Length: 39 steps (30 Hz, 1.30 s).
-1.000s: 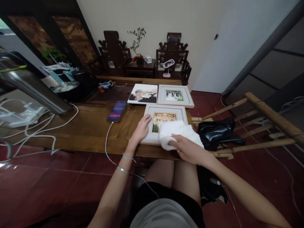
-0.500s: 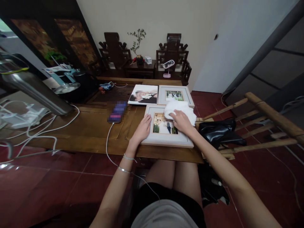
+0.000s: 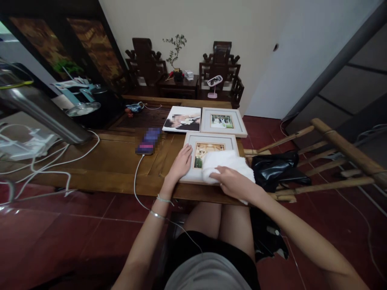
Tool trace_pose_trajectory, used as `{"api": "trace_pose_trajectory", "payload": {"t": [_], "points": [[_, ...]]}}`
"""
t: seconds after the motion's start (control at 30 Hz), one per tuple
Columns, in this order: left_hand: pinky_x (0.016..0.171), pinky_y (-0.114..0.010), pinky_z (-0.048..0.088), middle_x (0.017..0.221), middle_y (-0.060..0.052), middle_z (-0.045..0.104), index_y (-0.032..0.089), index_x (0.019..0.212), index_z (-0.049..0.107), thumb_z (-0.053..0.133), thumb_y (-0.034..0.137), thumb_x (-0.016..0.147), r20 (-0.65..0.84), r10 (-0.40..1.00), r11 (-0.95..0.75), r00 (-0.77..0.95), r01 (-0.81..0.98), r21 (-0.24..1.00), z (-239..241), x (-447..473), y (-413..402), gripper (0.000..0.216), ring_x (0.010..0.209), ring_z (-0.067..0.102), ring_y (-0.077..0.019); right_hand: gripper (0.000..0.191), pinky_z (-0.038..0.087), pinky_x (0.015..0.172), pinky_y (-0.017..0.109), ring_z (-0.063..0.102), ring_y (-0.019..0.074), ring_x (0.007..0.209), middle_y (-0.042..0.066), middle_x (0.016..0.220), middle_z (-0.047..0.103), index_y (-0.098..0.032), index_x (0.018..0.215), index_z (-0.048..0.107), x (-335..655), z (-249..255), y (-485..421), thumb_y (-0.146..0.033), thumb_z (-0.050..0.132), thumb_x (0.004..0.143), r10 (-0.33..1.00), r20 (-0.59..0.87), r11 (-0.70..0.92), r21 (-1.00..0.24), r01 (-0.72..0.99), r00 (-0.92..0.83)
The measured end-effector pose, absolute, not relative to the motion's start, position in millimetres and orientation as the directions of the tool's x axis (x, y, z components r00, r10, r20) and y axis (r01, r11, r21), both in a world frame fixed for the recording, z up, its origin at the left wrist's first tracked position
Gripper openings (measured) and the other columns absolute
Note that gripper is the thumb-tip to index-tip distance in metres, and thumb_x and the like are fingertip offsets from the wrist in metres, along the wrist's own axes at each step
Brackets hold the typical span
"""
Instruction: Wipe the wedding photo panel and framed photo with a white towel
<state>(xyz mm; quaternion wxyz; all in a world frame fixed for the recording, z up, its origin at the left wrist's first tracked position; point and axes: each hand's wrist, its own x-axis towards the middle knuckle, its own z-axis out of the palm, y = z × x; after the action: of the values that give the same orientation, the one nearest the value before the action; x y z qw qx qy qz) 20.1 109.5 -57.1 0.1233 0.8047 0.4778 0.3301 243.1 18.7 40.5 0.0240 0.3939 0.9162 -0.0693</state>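
A light wooden picture frame (image 3: 190, 140) lies flat at the table's near edge, its photo partly covered by a white cloth (image 3: 225, 161). My right hand (image 3: 231, 181) is closed on that cloth, pressing it over the frame's lower right part. Along the frame's left side rests my left hand (image 3: 180, 163), fingers stretched out and touching the border. Just beyond lie a second framed photo (image 3: 222, 121) and, beside it, a photo panel (image 3: 183, 119) without a visible border.
A phone (image 3: 148, 141) with a white charging cable lies left on the wooden table (image 3: 115, 157). Farther left stand a steel flask (image 3: 45, 108) and tangled white cables (image 3: 39, 169). A bamboo chair (image 3: 338, 149) holding a black bag (image 3: 273, 167) stands at the right.
My right hand has drawn the cloth toward me, from the frame's upper right to its lower right. The far framed photo is now uncovered. My left hand stays in place.
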Motion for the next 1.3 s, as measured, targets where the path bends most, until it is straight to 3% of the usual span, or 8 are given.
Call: {"api": "trace_pose_trajectory", "payload": {"t": [0.17,0.37,0.57,0.73,0.97,1.13,1.3], "points": [[0.114,-0.046,0.028,0.139,-0.016,0.047,0.007,0.127,0.052,0.032,0.022,0.094,0.403,0.857,-0.504,0.320,0.683,0.529,-57,20,110,0.042,0.136,0.034,-0.0238,0.041,0.040,0.093,0.041,0.047,0.0270,0.115,0.014,0.121,0.055,-0.016,0.114,0.059,221,31,14,-0.006,0.045,0.076,0.653,-0.015,0.751,-0.113,0.650,-0.757],[0.113,-0.046,0.029,0.139,-0.017,0.048,0.007,0.128,0.051,0.031,0.020,0.093,0.428,0.836,-0.537,0.344,0.674,0.508,-62,18,113,0.042,0.137,0.032,-0.0236,0.051,0.029,0.102,0.054,0.033,0.0322,0.130,0.013,0.140,0.044,-0.018,0.125,0.054,215,5,86,-0.002,0.042,0.078,0.757,0.046,0.650,0.035,0.759,-0.651],[0.114,-0.043,0.027,0.139,-0.017,0.048,0.007,0.128,0.051,0.030,0.028,0.095,0.429,0.853,-0.510,0.296,0.646,0.568,-57,20,110,0.044,0.136,0.035,-0.0225,0.047,0.025,0.102,0.062,0.028,0.0370,0.132,0.012,0.144,0.041,-0.016,0.124,0.055,209,9,137,-0.003,0.037,0.083,0.794,0.114,0.580,0.151,0.801,-0.597],[0.115,-0.040,0.024,0.145,-0.017,0.040,0.007,0.137,0.041,0.025,0.038,0.097,0.384,0.899,-0.430,0.212,0.601,0.674,-48,23,104,0.053,0.137,0.033,-0.0209,0.045,0.030,0.100,0.060,0.029,0.0370,0.132,0.012,0.144,0.040,-0.015,0.123,0.057,200,9,106,-0.004,0.035,0.085,0.734,0.054,0.665,0.141,0.733,-0.677],[0.115,-0.037,0.022,0.146,-0.017,0.038,0.005,0.138,0.039,0.020,0.043,0.097,0.352,0.912,-0.407,0.210,0.555,0.725,-43,24,101,0.059,0.137,0.032,-0.0210,0.039,0.027,0.104,0.057,0.029,0.0325,0.134,0.008,0.145,0.041,-0.020,0.114,0.062,206,10,52,-0.007,0.050,0.080,0.554,-0.008,0.832,0.028,0.554,-0.832],[0.116,-0.036,0.020,0.149,-0.014,0.033,0.010,0.141,0.035,0.019,0.045,0.097,0.349,0.915,-0.403,0.204,0.527,0.749,-44,22,102,0.058,0.139,0.029,-0.0192,0.028,0.027,0.103,0.060,0.034,0.0333,0.132,0.008,0.143,0.043,-0.021,0.108,0.065,191,5,62,-0.013,0.047,0.087,0.634,0.037,0.766,0.111,0.634,-0.773],[0.117,-0.038,0.017,0.151,-0.014,0.028,0.010,0.141,0.033,0.021,0.043,0.097,0.338,0.906,-0.423,0.255,0.563,0.710,-46,21,103,0.057,0.141,0.024,-0.0191,0.032,0.025,0.105,0.060,0.035,0.0331,0.131,0.009,0.139,0.047,-0.018,0.113,0.063,185,-1,101,-0.011,0.042,0.089,0.691,0.165,0.677,0.193,0.710,-0.704]]}}
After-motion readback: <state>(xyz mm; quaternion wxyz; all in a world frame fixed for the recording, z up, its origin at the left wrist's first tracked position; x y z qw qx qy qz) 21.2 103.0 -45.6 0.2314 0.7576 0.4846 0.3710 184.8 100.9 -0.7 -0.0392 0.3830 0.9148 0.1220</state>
